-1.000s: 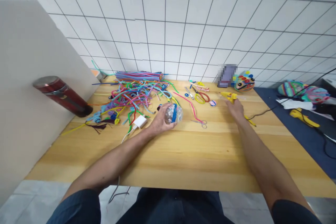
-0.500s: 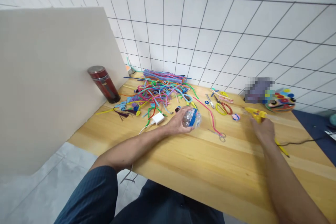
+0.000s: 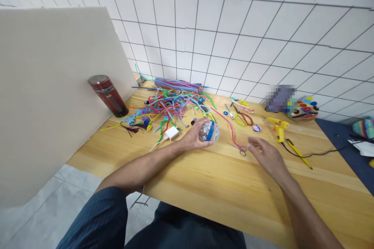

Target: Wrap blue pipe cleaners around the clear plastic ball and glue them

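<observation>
left hand [image 3: 193, 138]: curled over a crinkled clear ball [image 3: 208, 131] with a blue band, fingers wrapped round its near and upper side, pressing it down on the desk [image 3: 210, 179]; the grip reads as a steadying hold, so the round thing cannot roll on the flat wood. ball: lies mid-desk, just right of a white charger [image 3: 172, 133] and at the near edge of a heap of coloured fuzzy wires [image 3: 172, 103]; nearly round, so no clear long axis; the blue band runs roughly upright across its right side, facing the right hand. right hand [image 3: 267, 156]: empty, palm down, fingers loosely spread and pointing left toward small scissors [image 3: 240, 149] that lie flat just beyond the fingertips; whether it touches the wood cannot be told. yellow glue gun [image 3: 278, 127]: stands on the desk behind the right hand, apart from it, nozzle pointing left, its dark cord [image 3: 318, 153] trailing off to the right; a yellow stick [image 3: 298, 153] lies slantwise beside it. further items: yellow-handled scissors [image 3: 244, 118] with red ones alongside, a pink fuzzy wire [image 3: 230, 128] running from the heap toward the small scissors, a painted round craft piece [image 3: 304, 109] by the tiled wall, a red flask [image 3: 109, 95] upright at the left edge against a pale board [image 3: 52, 97].
</observation>
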A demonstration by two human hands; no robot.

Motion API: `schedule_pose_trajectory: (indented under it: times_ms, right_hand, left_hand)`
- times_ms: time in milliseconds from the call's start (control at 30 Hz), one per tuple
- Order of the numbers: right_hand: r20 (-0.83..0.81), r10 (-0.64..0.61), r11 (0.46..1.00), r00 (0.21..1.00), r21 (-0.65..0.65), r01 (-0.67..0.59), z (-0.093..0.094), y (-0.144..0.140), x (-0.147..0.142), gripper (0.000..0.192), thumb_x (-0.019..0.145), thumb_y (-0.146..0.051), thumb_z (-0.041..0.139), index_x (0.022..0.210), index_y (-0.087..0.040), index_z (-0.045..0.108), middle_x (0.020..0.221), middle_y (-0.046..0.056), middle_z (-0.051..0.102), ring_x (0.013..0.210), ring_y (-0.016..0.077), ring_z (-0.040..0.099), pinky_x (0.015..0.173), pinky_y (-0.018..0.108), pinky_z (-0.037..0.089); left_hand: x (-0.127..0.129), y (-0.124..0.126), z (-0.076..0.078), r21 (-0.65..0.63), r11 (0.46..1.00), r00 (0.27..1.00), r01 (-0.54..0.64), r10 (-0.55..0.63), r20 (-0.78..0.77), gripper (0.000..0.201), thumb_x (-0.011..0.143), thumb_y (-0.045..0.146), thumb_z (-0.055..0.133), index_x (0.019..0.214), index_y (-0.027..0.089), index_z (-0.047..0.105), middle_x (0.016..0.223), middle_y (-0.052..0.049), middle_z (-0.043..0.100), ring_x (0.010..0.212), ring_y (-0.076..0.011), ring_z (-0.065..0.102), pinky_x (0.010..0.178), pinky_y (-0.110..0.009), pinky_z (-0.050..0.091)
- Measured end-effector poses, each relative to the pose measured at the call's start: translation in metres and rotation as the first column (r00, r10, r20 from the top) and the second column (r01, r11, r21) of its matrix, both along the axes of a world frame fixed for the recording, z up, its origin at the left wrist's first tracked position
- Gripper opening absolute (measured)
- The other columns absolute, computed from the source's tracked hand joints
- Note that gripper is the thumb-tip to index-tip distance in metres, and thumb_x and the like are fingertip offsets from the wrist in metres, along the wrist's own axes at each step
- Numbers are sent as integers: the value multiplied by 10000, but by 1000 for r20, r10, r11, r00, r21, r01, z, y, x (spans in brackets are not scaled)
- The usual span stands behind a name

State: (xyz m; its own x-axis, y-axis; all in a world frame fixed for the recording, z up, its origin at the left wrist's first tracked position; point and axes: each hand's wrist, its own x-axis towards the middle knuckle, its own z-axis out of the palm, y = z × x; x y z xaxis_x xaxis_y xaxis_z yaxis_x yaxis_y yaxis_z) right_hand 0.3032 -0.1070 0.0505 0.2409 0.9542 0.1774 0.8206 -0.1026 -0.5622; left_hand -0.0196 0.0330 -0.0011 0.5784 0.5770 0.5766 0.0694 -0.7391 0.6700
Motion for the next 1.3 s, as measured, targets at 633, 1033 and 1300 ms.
schedule_pose_trajectory:
  times_ms: [633,1033,1300]
  right_hand:
    - [-220,369,927,903,161,-340,26,167,-86,390,845,-424,755,1177,-223,800,1139,91,821,843,215,720,804,382,569]
    - [-435,390,920,812,137,-368,22,192,-104,547,921,-690,585,956,-181,781,860,62,797,632,151,608,564,266,442]
    - [-508,372,928,777,178,-328,19,191,-108,565,861,-732,649,921,-189,791,878,69,813,738,184,640,611,290,459]
  left_hand:
    - [-2,-4,3,-40,999,1000,-15,15,7,957,862,570,854,1633,278,366,1601,-195,523,1528,-393,506,1274,-635,428]
    - [-11,-5,16,-94,950,948,-296,304,89,581,1091,486,546,1604,259,392,1639,-174,491,1573,-305,463,1298,-602,416]
    - [-14,72,64,247,850,673,-465,521,-526,658,1044,297,512,1675,175,367,1786,-164,330,1674,-361,287,1368,-612,257]
